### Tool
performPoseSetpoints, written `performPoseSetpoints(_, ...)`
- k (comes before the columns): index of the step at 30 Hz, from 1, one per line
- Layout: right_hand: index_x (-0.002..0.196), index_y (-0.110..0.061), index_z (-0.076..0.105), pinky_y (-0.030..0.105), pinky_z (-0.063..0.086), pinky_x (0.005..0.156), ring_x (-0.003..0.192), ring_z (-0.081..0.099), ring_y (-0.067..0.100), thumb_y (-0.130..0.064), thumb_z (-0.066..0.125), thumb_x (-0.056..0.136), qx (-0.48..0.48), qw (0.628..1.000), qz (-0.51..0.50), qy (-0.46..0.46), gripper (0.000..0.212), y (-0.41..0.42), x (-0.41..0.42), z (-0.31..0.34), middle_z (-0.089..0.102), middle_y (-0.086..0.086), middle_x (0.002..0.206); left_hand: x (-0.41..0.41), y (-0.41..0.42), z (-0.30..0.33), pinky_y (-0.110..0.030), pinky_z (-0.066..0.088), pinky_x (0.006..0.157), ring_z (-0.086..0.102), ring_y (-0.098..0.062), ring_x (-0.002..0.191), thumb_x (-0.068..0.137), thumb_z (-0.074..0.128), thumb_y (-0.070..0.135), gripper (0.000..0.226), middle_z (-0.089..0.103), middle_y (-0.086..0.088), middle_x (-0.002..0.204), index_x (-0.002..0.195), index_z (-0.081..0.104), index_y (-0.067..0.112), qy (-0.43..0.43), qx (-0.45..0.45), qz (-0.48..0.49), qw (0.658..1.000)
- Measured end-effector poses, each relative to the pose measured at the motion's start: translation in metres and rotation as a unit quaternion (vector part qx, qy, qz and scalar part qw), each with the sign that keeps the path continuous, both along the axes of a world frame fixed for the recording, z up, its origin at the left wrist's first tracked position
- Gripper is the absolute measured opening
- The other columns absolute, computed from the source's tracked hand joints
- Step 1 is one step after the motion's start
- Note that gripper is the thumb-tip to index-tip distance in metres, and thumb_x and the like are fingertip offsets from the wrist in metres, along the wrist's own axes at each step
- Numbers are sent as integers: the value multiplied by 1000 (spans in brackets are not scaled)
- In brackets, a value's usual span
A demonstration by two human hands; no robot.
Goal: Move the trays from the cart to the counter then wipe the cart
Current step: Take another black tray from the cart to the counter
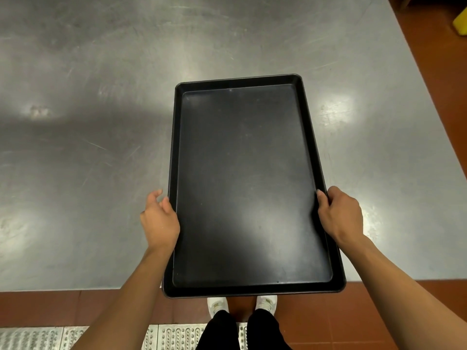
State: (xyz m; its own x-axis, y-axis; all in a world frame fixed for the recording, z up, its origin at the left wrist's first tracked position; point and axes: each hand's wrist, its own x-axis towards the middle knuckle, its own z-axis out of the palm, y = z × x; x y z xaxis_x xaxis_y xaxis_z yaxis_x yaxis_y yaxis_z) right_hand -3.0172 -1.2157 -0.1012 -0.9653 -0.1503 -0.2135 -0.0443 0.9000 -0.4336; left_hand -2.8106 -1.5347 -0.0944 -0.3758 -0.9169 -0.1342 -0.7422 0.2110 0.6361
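While the right hand (340, 214) grips the black tray (249, 183) and the left hand (159, 219) loosens beside its rim, it overhangs the counter's (83, 137) near edge, needing a push inward.

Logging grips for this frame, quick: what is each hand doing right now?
Left hand: open, fingers relaxed beside the black tray's left rim, no clear grip.
Right hand: grips the tray's right rim, thumb on top.

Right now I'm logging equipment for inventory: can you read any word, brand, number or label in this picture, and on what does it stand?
None can be read.
black tray: plain, no label or stamp visible.
steel counter: only scratches and glare.
yellow object at the top right edge: no print visible.
white shoes: markings too small to read.
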Motion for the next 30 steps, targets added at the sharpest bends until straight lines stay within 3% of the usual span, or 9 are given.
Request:
performPoseSetpoints(4, 72, -9, 42, 34, 28, 50, 55, 46, 23, -35, 49, 106, -1, 1000, 3, 0, 43, -1, -2, -2, 53, 8, 61, -1, -5, 1, -34, 51, 74, 57, -13, 65, 109, 50, 15, 36, 66, -12, 80, 142, 55, 5, -11, -5, -10, 1000)
performPoseSetpoints(8, 71, -10, 44, 33, 29, 50, 54, 45, 22, -37, 50, 105, 27, 1000, 13, 7, 44, 0, -3, -1, 52, 7, 60, -2, -1, 4, -40, 54, 95, 70, -32, 100, 108, 52, 20, 37, 73, -19, 108, 140, 59, 4, -20, 0, -14, 1000)
performPoseSetpoints(11, 71, -10, 48, 33, 30, 52, 56, 45, 27, -42, 52, 104, 72, 997, 31, 8, 47, 1, -9, 3, 56, 10, 66, -2, 0, 8, -38, 50, 102, 69, -32, 112, 105, 59, 19, 35, 73, -17, 118, 137, 62, 4, -24, 11, -24, 999)
performPoseSetpoints(15, 91, -4, 57, 36, 40, 63, 75, 50, 34, -51, 55, 101, 75, 997, 17, 26, 48, 3, -14, 18, 53, 15, 92, 1, -1, 15, -35, 54, 98, 72, -26, 111, 101, 66, 19, 28, 75, -11, 121, 126, 72, 6, 11, 9, -28, 1000)
performPoseSetpoints(19, 103, -11, 61, 35, 40, 71, 86, 53, 31, -34, 56, 103, -21, 997, 20, 70, 24, 5, -12, 35, 56, 12, 103, -4, 3, 31, -20, 49, 91, 71, -22, 114, 95, 75, 20, 13, 71, -9, 131, 96, 81, 8, 46, 11, -18, 999)
performPoseSetpoints(22, 97, -17, 62, 33, 38, 71, 81, 57, 25, -24, 57, 101, -66, 995, 42, 58, 10, 5, -4, 45, 61, 6, 99, -9, 8, 43, -25, 51, 90, 72, -19, 108, 94, 76, 26, 20, 76, -6, 118, 79, 75, 12, 75, 30, -25, 996)
performPoseSetpoints(26, 91, -19, 62, 32, 40, 70, 78, 59, 20, -25, 58, 102, -89, 994, 57, 41, 14, 9, 8, 57, 64, 1, 94, -11, 16, 63, -32, 48, 69, 59, -15, 70, 104, 59, 32, 35, 65, -4, 76, 78, 63, 10, 86, 40, -42, 995)
performPoseSetpoints(28, 88, -18, 61, 33, 41, 69, 79, 60, 22, -28, 58, 102, -96, 993, 61, 34, 17, 11, 11, 63, 64, 0, 92, -10, 19, 71, -34, 44, 64, 52, -18, 66, 105, 54, 34, 38, 62, -10, 73, 80, 62, 6, 94, 43, -42, 994)
performPoseSetpoints(30, 86, -18, 60, 33, 41, 70, 79, 60, 22, -32, 57, 103, -103, 992, 67, 18, 22, 12, 14, 68, 64, 0, 91, -6, 20, 79, -33, 44, 63, 53, -18, 67, 105, 54, 37, 35, 61, -6, 74, 81, 61, 12, 103, 47, -43, 993)
